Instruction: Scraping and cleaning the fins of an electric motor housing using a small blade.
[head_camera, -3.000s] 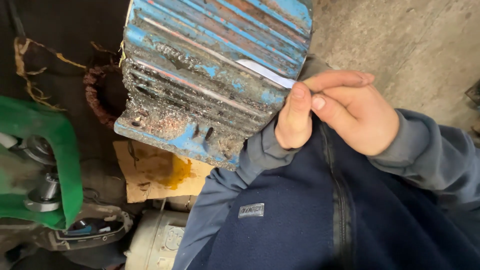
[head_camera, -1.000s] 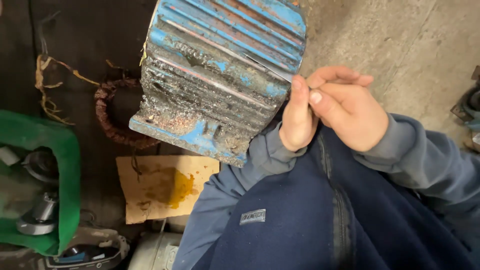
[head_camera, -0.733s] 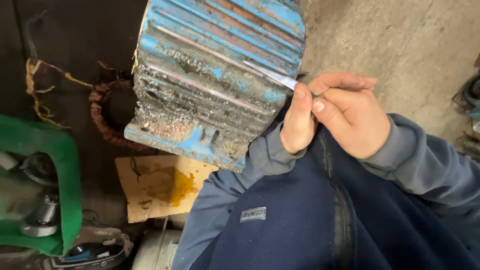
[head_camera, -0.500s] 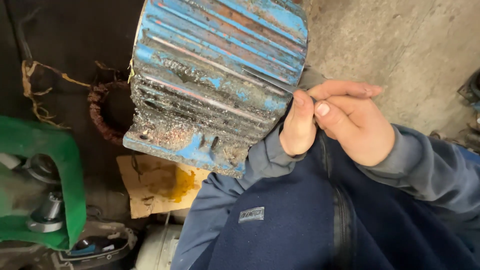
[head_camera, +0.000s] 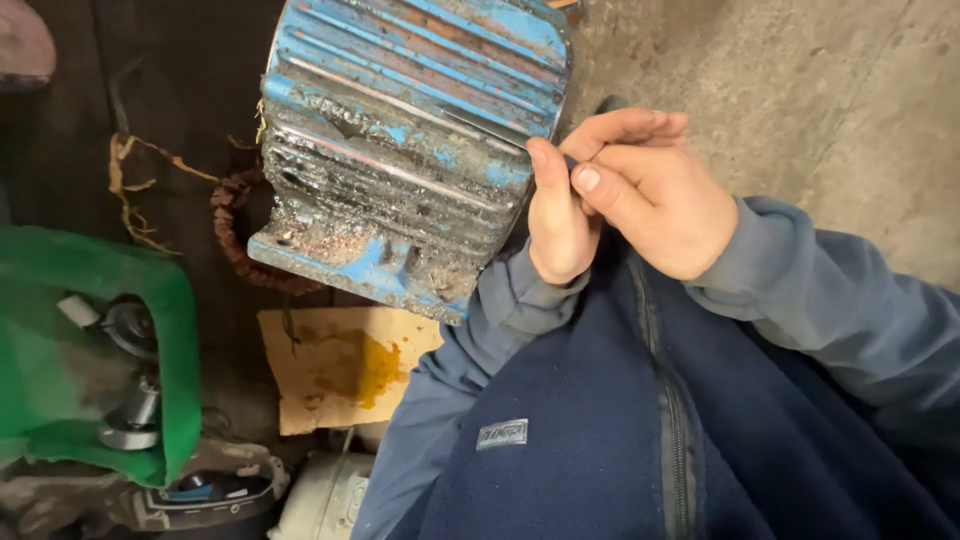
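— Head view: what do you have in your hands?

— Your left hand (head_camera: 555, 215) and right hand (head_camera: 655, 195) are pressed together just right of the blue ribbed motor housing (head_camera: 410, 140). Your fingers are pinched narrow on a thin metal strip (head_camera: 490, 128) that lies along the housing's fins. Only its pale edge shows; the end inside your grip is hidden, so you cannot tell which hand bears most of the hold.

— Where does the housing sit?

— It fills the upper middle, tilted, its top cut off by the frame. Its lower foot is crusted with grime and rust, and what it rests on is hidden behind it.

— What is hard to read around it?

— A copper winding coil (head_camera: 240, 250) peeks out at the housing's left, mostly covered. Below lies a stained piece of cardboard (head_camera: 335, 365). At the left a green cloth (head_camera: 110, 350) wraps round some metal parts (head_camera: 130, 415) too blurred to name. A pale rounded casing (head_camera: 320, 495) is cut off at the bottom edge. Your dark blue jacket (head_camera: 600, 440) blocks the lower right, and bare concrete floor (head_camera: 820, 90) shows beyond.
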